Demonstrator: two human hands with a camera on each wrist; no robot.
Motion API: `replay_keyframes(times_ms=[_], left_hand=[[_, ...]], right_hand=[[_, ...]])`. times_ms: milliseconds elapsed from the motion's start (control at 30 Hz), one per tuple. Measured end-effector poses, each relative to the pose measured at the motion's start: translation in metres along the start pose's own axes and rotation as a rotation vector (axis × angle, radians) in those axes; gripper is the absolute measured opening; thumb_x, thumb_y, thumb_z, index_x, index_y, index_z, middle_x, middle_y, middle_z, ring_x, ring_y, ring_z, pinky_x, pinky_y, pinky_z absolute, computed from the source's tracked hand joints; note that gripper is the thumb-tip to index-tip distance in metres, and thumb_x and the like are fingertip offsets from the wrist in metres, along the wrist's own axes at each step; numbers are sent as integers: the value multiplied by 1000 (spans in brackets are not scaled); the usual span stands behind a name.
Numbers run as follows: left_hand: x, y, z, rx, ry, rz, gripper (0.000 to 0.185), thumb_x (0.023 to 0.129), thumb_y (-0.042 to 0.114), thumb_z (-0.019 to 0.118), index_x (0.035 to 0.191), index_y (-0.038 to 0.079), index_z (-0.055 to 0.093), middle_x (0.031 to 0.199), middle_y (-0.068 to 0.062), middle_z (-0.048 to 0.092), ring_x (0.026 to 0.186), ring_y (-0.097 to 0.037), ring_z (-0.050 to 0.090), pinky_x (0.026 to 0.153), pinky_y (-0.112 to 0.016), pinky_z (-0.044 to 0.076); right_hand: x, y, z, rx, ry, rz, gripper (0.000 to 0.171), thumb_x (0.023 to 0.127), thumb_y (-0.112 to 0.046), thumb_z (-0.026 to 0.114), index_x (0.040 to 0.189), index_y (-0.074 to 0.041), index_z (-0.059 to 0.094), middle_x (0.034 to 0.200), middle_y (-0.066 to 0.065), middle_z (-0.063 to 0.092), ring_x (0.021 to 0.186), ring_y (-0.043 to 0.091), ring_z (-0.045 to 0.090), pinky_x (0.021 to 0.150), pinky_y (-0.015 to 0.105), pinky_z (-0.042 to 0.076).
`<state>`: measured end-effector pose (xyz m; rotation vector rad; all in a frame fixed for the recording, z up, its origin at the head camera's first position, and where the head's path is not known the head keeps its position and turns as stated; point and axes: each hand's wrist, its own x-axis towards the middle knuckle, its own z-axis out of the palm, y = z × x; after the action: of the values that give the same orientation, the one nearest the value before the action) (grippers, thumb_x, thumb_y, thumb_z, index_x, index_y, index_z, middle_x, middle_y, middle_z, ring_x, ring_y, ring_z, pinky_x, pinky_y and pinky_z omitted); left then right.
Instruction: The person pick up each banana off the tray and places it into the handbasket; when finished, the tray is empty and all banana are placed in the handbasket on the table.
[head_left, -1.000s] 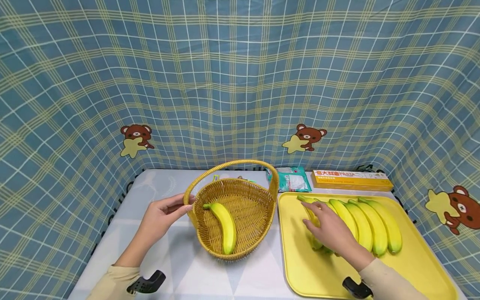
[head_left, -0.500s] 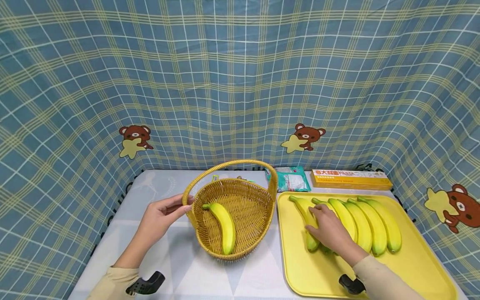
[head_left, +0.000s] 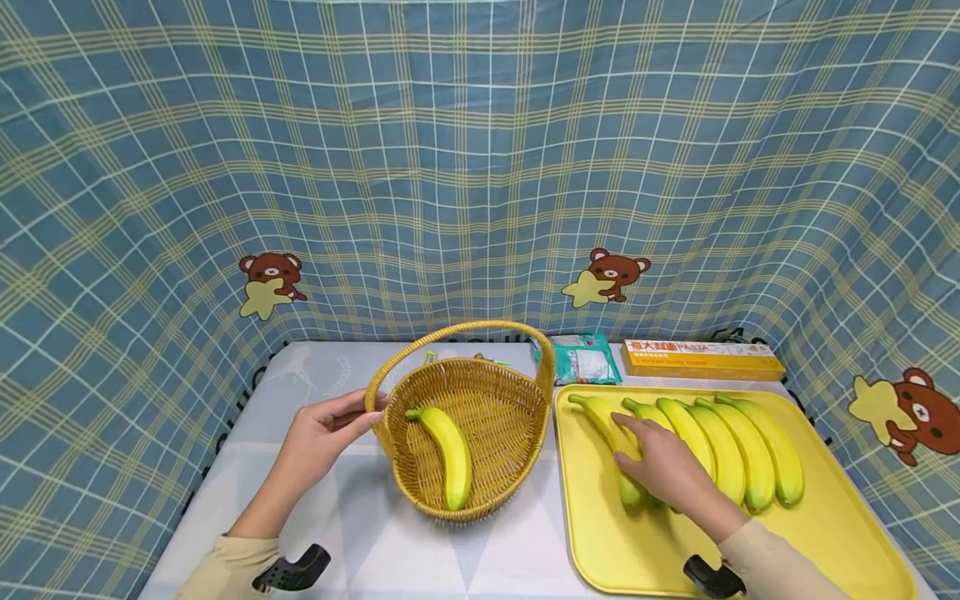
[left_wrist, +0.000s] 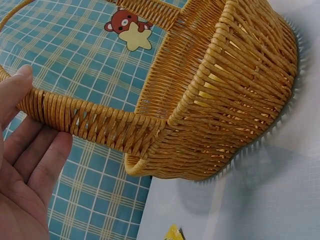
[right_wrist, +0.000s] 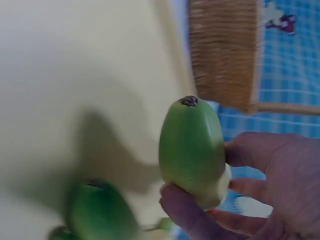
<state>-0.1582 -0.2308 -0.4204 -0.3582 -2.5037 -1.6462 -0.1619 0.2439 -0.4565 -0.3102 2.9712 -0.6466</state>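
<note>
A wicker basket (head_left: 465,367) stands on the table with one yellow banana (head_left: 450,454) in it. My left hand (head_left: 322,429) holds the base of its handle (left_wrist: 110,125), thumb on top and straight fingers (left_wrist: 40,160) below. On the yellow tray (head_left: 600,542) lies a row of bananas (head_left: 742,454). My right hand (head_left: 660,462) grips the leftmost banana (head_left: 600,417), which lies angled away from the row. In the right wrist view, fingers (right_wrist: 190,210) and thumb curl round its green end (right_wrist: 192,145) above the tray (right_wrist: 75,75), with the basket (right_wrist: 225,55) beyond.
A yellow pasta box (head_left: 701,358) and a teal packet (head_left: 581,358) lie at the back of the table behind the tray. Blue plaid cloth with bear prints walls the table on three sides. The basket nearly touches the tray's left edge.
My right hand has closed on the leftmost banana and swung its stem end left, away from the row. The left hand and the basket have not moved.
</note>
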Motion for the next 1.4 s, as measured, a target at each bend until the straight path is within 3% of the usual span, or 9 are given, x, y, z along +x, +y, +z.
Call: replay_keyframes(times_ms=[67, 167, 300, 367, 467, 567, 733, 1067, 1400], left_hand=[[-1, 0, 0, 1, -1, 3, 35, 97, 23, 73, 128, 6, 71, 118, -7, 74, 104, -7, 71, 86, -22, 59], [-1, 0, -1, 4, -1, 1, 35, 97, 24, 72, 128, 7, 71, 118, -7, 74, 104, -7, 71, 86, -22, 59], [0, 0, 0, 13, -1, -10, 35, 97, 26, 72, 127, 8, 72, 118, -6, 74, 104, -7, 71, 86, -22, 58], [0, -1, 0, 10, 0, -14, 36, 97, 27, 73, 127, 9, 72, 118, -6, 74, 104, -8, 71, 86, -22, 59], [1, -1, 0, 5, 3, -12, 35, 97, 27, 73, 127, 9, 72, 117, -6, 74, 103, -8, 71, 86, -23, 59], [1, -1, 0, -3, 3, -7, 34, 97, 25, 73, 126, 8, 72, 117, -6, 74, 104, -9, 71, 87, -23, 59], [0, -1, 0, -6, 3, -4, 35, 96, 24, 74, 127, 8, 72, 117, -6, 74, 103, -9, 71, 86, -24, 59], [0, -2, 0, -11, 1, -22, 36, 96, 26, 74, 127, 9, 72, 117, -5, 74, 103, -10, 71, 86, -24, 59], [0, 0, 0, -6, 7, -25, 36, 95, 27, 75, 127, 10, 72, 117, -4, 74, 104, -10, 71, 86, -23, 59]], right_hand=[[-7, -7, -12, -1, -14, -14, 61, 94, -24, 76, 148, -7, 53, 138, 25, 59, 120, 45, 59, 90, 59, 54], [-18, -20, -31, 35, -55, -12, 61, 93, -26, 76, 148, -11, 54, 117, 15, 68, 87, 32, 67, 69, 45, 56], [-29, -36, -51, 146, -125, -9, 61, 93, -29, 76, 148, -18, 54, 75, -1, 58, 52, 14, 48, 48, 30, 42], [-31, -46, -57, 200, -153, -34, 61, 93, -30, 76, 148, -20, 54, 77, -1, 59, 52, 12, 49, 46, 29, 44], [-26, -62, -57, 225, -162, -86, 59, 93, -31, 76, 148, -23, 54, 106, 1, 67, 57, 11, 51, 48, 29, 46], [-11, -80, -50, 218, -163, -141, 58, 94, -27, 75, 148, -23, 55, 132, 2, 62, 58, 10, 52, 50, 29, 47], [24, -107, -29, 189, -142, -204, 57, 93, -24, 75, 147, -21, 56, 130, 1, 64, 59, 10, 51, 55, 30, 46], [85, -136, 30, 111, -114, -244, 55, 94, -24, 74, 145, -14, 58, 140, 7, 62, 109, 21, 64, 86, 39, 53], [93, -148, 69, 52, -218, -260, 58, 95, -30, 75, 147, -13, 55, 143, 14, 58, 134, 34, 53, 110, 48, 46]])
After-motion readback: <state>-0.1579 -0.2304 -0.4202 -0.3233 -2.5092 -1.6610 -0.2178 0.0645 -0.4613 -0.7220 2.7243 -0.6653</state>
